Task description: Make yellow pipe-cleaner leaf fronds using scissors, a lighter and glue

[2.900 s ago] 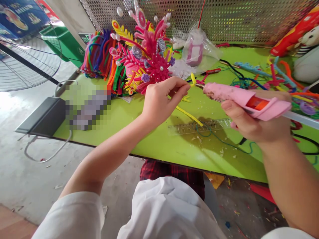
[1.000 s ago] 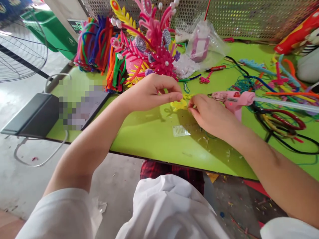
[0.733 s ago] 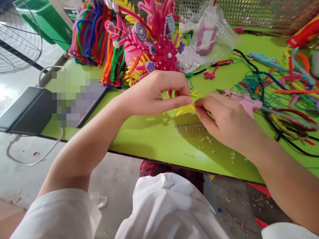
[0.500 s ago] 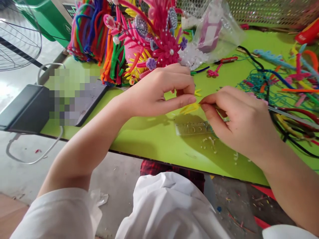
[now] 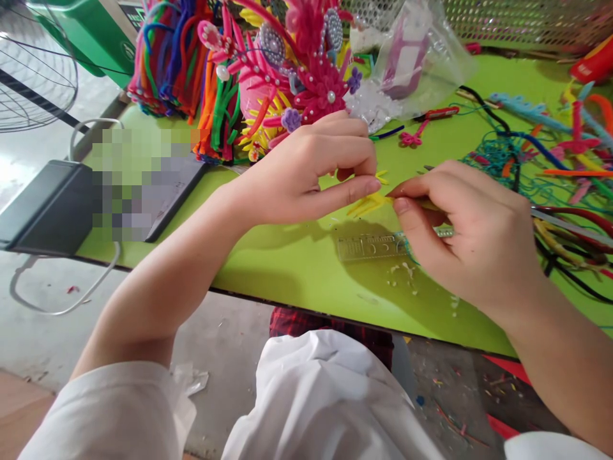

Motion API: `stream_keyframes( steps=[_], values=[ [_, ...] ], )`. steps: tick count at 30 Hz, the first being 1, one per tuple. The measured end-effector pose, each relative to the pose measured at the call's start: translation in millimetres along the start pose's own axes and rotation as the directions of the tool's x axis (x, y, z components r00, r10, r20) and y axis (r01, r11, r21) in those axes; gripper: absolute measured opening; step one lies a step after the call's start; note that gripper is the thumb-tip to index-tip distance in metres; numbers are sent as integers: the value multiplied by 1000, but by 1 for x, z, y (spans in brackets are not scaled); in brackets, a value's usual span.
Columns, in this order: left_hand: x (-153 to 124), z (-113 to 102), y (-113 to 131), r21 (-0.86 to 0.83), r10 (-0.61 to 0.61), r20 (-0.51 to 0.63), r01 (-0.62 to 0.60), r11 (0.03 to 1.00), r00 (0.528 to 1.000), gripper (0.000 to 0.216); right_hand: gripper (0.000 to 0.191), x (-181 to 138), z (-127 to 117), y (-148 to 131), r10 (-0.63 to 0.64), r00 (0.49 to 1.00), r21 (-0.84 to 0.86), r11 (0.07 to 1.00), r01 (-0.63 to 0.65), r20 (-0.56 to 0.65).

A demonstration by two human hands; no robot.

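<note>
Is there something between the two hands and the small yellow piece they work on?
Nothing visible is in the way. The left hand and the right hand both pinch the yellow piece directly, above the green table. A clear ruler lies flat just below the piece, apart from it.

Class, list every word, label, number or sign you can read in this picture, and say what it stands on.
Nothing can be read.
Clear ruler near the right hand: graduation marks, numbers too small to read.
Green bin: a round white mark and a dark label, too small and cut off.
Flat item at the table's left: pixelated, unreadable.
</note>
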State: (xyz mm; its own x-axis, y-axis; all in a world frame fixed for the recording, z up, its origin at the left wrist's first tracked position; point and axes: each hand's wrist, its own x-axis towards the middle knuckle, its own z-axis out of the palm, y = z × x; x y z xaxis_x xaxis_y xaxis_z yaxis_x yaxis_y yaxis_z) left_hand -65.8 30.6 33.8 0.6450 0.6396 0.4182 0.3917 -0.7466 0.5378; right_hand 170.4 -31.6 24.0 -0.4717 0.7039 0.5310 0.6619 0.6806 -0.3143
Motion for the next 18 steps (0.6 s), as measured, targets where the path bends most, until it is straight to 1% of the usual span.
stream_keyframes(
  steps=[2, 5, 7, 10, 14, 18],
  values=[
    [-1, 1, -2, -7, 6, -3, -6, 1000, 1000, 36, 9, 0, -1, -1, 23, 1000, 25, 999, -23, 7],
    [-3, 2, -4, -1, 54, -9, -54, 999, 998, 33, 8, 0, -2, -3, 63, 998, 34, 997, -64, 24],
    [-3, 3, -4, 17, 69, -9, -69, 997, 998, 32, 8, 0, -2, -3, 72, 997, 42, 996, -73, 11],
    [-4, 4, -4, 54, 90, -1, -90, 994, 996, 31, 9, 0, 1, -2, 39, 999, 57, 998, -37, -26],
    [-4, 7, -2, 80, 230, -51, -225, 971, 972, 19, 9, 0, 4, 1, -30, 996, 70, 997, 35, -81],
    [-6, 9, 1, 61, 221, -94, -216, 974, 971, 15, 12, 0, 5, 2, -3, 997, 126, 992, 13, -77]
  ],
)
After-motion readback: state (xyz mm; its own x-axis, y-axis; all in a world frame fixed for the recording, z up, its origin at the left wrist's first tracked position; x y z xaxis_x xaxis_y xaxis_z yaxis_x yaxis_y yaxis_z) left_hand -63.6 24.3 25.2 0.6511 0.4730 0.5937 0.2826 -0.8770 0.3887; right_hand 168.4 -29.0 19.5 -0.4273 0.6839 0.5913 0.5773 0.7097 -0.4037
